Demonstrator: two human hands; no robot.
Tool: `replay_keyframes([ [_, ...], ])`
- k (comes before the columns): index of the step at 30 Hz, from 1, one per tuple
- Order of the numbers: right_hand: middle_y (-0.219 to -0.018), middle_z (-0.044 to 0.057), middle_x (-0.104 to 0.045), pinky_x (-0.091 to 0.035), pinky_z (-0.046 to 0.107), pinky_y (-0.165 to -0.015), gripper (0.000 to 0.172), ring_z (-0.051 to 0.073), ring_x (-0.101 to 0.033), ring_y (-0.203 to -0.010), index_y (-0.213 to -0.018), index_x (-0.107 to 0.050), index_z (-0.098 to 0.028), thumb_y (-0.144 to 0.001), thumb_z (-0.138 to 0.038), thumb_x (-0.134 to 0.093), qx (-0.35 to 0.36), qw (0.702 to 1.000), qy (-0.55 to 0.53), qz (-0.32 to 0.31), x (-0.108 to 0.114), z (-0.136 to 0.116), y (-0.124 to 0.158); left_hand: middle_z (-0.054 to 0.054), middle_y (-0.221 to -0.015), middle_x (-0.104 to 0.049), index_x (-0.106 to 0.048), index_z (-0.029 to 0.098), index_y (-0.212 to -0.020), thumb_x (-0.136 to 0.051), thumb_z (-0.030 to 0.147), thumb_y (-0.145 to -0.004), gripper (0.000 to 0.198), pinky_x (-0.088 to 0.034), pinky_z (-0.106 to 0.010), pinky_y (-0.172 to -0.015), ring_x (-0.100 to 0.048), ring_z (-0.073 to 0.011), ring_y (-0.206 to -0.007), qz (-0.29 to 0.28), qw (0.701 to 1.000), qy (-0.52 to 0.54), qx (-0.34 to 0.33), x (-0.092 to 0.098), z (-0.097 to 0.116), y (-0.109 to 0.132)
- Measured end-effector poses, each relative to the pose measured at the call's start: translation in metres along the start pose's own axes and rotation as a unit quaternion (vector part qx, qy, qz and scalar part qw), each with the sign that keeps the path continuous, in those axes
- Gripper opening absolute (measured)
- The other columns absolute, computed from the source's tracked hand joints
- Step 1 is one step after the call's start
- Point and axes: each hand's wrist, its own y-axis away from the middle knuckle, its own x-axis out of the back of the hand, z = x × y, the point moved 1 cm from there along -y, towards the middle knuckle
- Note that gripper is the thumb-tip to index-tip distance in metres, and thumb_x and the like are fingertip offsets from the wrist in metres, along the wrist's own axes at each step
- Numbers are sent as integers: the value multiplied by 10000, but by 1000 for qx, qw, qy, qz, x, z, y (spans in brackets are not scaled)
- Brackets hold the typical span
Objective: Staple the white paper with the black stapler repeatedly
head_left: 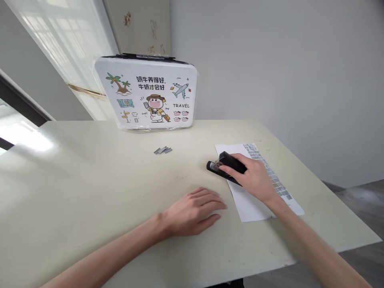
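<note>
My right hand (256, 176) is wrapped round a black stapler (232, 163), its thumb along the near side. The stapler's front end points left, past the edge of a white sheet of paper (250, 208) that lies beneath the hand. Rows of small grey printed or stuck-on marks (274, 178) run along the paper's right side. My left hand (198, 210) rests palm down on the table just left of the paper, fingers stretched out and holding nothing. Farther back, several strips of staples (163, 150) lie in a small group.
A white case (156, 96) with cartoon pictures and a black handle stands upright at the table's back, wrapped in clear plastic. The pale table (105, 192) has its right edge beyond the paper. A grey wall (270, 72) rises behind, with a curtain at the left.
</note>
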Motion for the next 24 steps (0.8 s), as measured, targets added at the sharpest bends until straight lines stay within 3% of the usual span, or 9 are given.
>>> replay_keyframes([
  [2, -856, -6, -781, -520, 325, -698, 348, 214, -689, -743, -1015, -741, -279, -914, -608, -687, 13, 999, -9, -29, -18, -1, -10, -105, -1082, -757, -686, 175, -1183, -487, 213, -1067, 233, -540, -354, -957, -705, -209, -1010, 10, 998, 17, 58, 27, -4, 23],
  [5, -974, -2, -808, -544, 364, -781, 355, 244, -730, -847, -1101, -737, -305, -931, -609, -670, 40, 996, -21, -77, -41, -5, -21, -36, -771, -666, -709, 188, -911, -492, 268, -1053, 271, -475, -263, -635, -571, -139, -640, 55, 975, 36, 210, 58, -14, 50],
  [8, -1123, -4, -809, -561, 405, -864, 342, 270, -748, -977, -1149, -736, -336, -957, -603, -644, 78, 989, -34, -120, -57, -11, -26, 17, -615, -505, -631, 185, -728, -502, 376, -1030, 380, -314, -239, -506, -384, -107, -532, 136, 920, 47, 364, 77, -24, 63],
  [11, -1215, -6, -793, -576, 443, -925, 327, 290, -748, -1066, -1170, -744, -352, -963, -587, -648, 96, 986, -42, -129, -66, -15, -26, 52, -554, -312, -578, 190, -694, -499, 469, -1011, 430, -226, -240, -483, -268, -104, -518, 195, 865, 73, 456, 84, -31, 65],
  [13, -1221, -5, -791, -581, 459, -952, 317, 295, -747, -1084, -1170, -749, -357, -959, -576, -658, 93, 987, -46, -122, -68, -14, -24, 59, -556, -265, -573, 194, -710, -500, 501, -1004, 432, -202, -238, -473, -236, -103, -515, 199, 845, 104, 486, 84, -32, 64],
  [17, -1247, 0, -775, -574, 450, -997, 331, 279, -733, -1117, -1233, -712, -365, -962, -550, -665, 90, 985, -73, -127, -66, -5, -19, 57, -557, -281, -577, 194, -716, -504, 522, -999, 439, -199, -236, -470, -244, -102, -514, 183, 839, 126, 496, 83, -34, 63],
  [24, -1157, 25, -756, -583, 405, -877, 267, 250, -718, -1015, -1228, -686, -332, -1011, -467, -611, 109, 975, -83, -175, -62, -3, -31, 57, -558, -292, -589, 191, -716, -491, 529, -1004, 454, -206, -239, -483, -252, -104, -521, 179, 839, 129, 498, 84, -36, 65],
])
